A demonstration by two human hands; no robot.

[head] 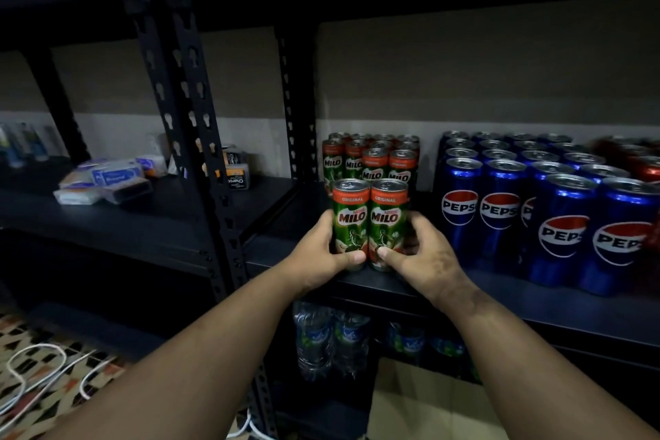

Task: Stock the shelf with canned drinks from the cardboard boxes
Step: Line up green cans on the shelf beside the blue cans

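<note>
On dark metal shelf (357, 284), both hands gripping Milo cans (369, 221)

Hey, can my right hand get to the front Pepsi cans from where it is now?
Probably yes. The right hand grips a Milo can, so it must let go first. The Pepsi cans stand just to its right on the same shelf, with nothing showing in between.

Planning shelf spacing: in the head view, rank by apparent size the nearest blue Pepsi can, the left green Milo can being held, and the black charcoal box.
1. Nearest blue Pepsi can
2. Left green Milo can, though nearness inflates both cans
3. Black charcoal box, farther back
</note>
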